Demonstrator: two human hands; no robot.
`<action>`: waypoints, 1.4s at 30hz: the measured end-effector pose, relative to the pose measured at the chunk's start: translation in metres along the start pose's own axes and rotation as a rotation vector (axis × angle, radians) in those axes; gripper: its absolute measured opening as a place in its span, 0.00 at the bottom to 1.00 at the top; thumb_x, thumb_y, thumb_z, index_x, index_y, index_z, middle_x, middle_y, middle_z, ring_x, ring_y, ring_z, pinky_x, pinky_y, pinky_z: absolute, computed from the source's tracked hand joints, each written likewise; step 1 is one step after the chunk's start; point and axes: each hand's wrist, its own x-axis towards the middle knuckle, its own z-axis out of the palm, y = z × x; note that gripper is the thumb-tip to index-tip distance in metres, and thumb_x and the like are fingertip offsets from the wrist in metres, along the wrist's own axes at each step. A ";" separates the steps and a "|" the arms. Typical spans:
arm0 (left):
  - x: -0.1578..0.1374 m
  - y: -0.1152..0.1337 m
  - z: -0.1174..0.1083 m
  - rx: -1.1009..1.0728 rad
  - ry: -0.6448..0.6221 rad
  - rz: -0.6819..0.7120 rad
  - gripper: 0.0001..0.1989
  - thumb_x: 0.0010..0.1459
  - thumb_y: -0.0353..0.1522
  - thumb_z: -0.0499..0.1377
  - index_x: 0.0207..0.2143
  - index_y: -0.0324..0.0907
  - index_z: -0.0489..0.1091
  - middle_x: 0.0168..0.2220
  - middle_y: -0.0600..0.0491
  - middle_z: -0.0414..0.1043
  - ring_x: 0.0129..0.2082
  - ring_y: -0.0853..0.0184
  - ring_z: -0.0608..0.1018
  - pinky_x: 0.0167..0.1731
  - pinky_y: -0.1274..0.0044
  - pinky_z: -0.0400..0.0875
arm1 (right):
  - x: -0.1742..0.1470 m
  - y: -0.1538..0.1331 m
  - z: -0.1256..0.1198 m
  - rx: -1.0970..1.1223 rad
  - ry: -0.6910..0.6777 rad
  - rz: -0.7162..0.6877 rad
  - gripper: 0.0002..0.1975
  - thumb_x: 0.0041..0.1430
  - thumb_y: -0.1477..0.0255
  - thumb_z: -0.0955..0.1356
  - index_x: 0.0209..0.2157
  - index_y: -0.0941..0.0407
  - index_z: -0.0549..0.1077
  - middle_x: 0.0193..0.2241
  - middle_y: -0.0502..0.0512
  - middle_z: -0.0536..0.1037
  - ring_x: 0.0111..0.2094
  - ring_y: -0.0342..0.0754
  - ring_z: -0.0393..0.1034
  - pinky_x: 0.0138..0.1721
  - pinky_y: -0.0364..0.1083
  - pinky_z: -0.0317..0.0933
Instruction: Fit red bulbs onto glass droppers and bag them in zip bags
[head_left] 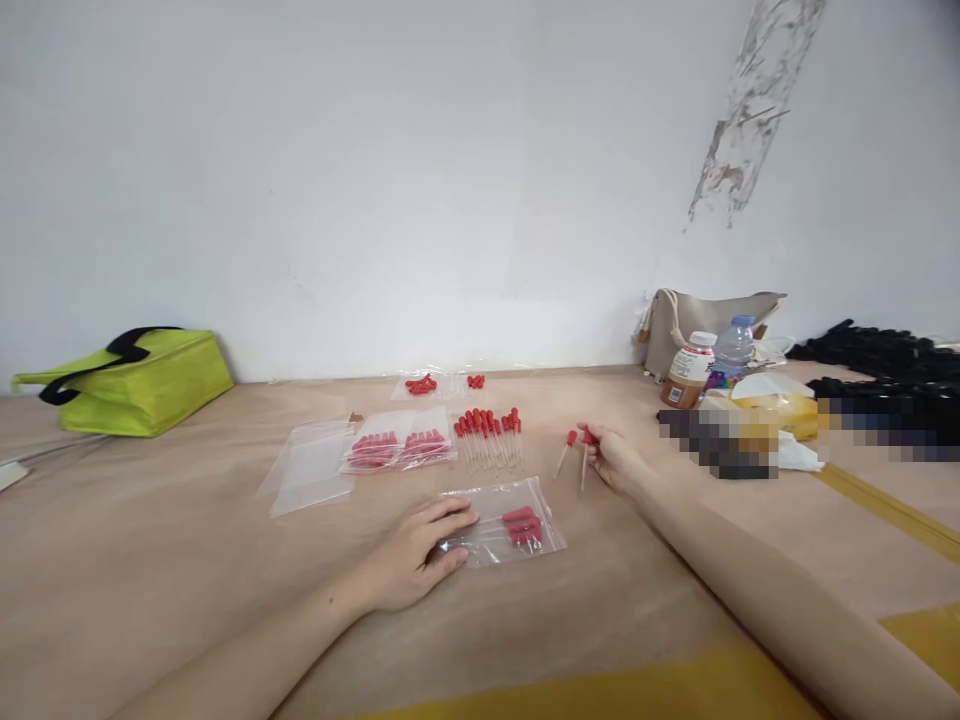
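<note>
Fingers apart, my left hand [424, 550] rests over the left end of a clear zip bag [487, 555]. Inside that bag lie several droppers with red rubber bulbs [523, 525], their bulbs toward the right end. Further right, my right hand [611, 455] pinches a dropper [585, 465] by its red bulb, with the thin stem pointing down. Just left of it another red-bulbed dropper [566, 450] lies on the brown table covering. A row of loose droppers [489, 435] lies behind the bag, bulbs toward the wall.
Filled zip bags [397, 443] and flat bags [311, 475] lie on the left. Loose red bulbs [421, 385] sit near the wall. A lime-green bag [150, 385] stands far left. Bottles [690, 370], a beige bag [709, 310] and black items [877, 350] occupy the right.
</note>
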 end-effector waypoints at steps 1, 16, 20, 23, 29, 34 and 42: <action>0.000 0.000 0.000 -0.001 -0.001 -0.002 0.19 0.60 0.37 0.49 0.54 0.50 0.58 0.57 0.53 0.55 0.56 0.62 0.59 0.53 0.68 0.57 | -0.002 0.003 -0.004 0.017 -0.003 -0.001 0.05 0.54 0.73 0.62 0.26 0.58 0.66 0.14 0.47 0.65 0.12 0.36 0.53 0.11 0.37 0.48; 0.000 0.000 0.000 -0.009 0.002 0.002 0.19 0.60 0.37 0.49 0.54 0.50 0.58 0.57 0.53 0.55 0.56 0.61 0.59 0.53 0.66 0.56 | -0.014 0.008 -0.004 0.068 -0.087 -0.082 0.06 0.50 0.69 0.65 0.29 0.57 0.68 0.16 0.46 0.64 0.13 0.36 0.51 0.12 0.38 0.48; 0.000 -0.001 0.000 -0.001 -0.008 0.001 0.19 0.60 0.38 0.49 0.54 0.50 0.58 0.57 0.53 0.54 0.56 0.62 0.59 0.53 0.67 0.56 | -0.021 0.012 -0.008 0.013 -0.006 -0.112 0.07 0.50 0.66 0.65 0.29 0.55 0.66 0.18 0.47 0.66 0.14 0.38 0.54 0.14 0.39 0.50; 0.000 -0.001 0.000 -0.001 -0.002 0.006 0.19 0.60 0.38 0.49 0.54 0.50 0.58 0.57 0.53 0.55 0.56 0.62 0.59 0.53 0.67 0.56 | -0.029 0.014 -0.003 -0.037 0.038 -0.139 0.08 0.50 0.64 0.64 0.30 0.54 0.64 0.19 0.47 0.67 0.16 0.39 0.57 0.16 0.40 0.54; 0.000 0.000 -0.001 0.006 -0.006 0.000 0.19 0.60 0.38 0.49 0.54 0.50 0.58 0.57 0.53 0.55 0.56 0.61 0.59 0.53 0.67 0.56 | -0.044 0.018 0.011 0.027 -0.036 -0.094 0.08 0.50 0.66 0.65 0.30 0.55 0.64 0.20 0.46 0.68 0.16 0.38 0.60 0.18 0.39 0.56; 0.000 -0.001 0.000 0.007 -0.011 -0.004 0.20 0.60 0.38 0.48 0.55 0.50 0.56 0.57 0.53 0.54 0.56 0.61 0.58 0.54 0.67 0.55 | -0.057 0.021 0.016 -0.016 -0.198 -0.043 0.13 0.46 0.63 0.68 0.28 0.55 0.61 0.21 0.46 0.71 0.21 0.40 0.67 0.25 0.41 0.61; 0.000 0.002 -0.001 -0.025 0.015 -0.012 0.25 0.59 0.36 0.50 0.58 0.49 0.49 0.57 0.53 0.55 0.56 0.62 0.58 0.54 0.68 0.55 | -0.075 0.021 0.009 -0.366 -0.521 -0.169 0.13 0.42 0.63 0.70 0.28 0.57 0.69 0.25 0.49 0.74 0.26 0.41 0.66 0.31 0.41 0.60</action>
